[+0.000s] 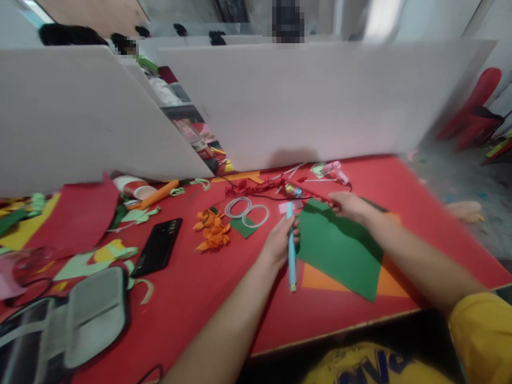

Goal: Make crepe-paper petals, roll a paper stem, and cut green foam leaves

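Observation:
In my left hand is a light blue stick-shaped tool, held upright with my fingers wrapped round it. My right hand grips the near end of a thin red stick, which reaches left toward crumpled red paper pieces. Below my right hand lies a green sheet on top of orange paper. Left of my left hand are two pale rings, a small green paper piece and folded orange paper shapes.
A pink glue gun lies at the back of the red table, before a white partition. To the left are a black phone, an open grey case, paper scraps, a cup and an orange tool.

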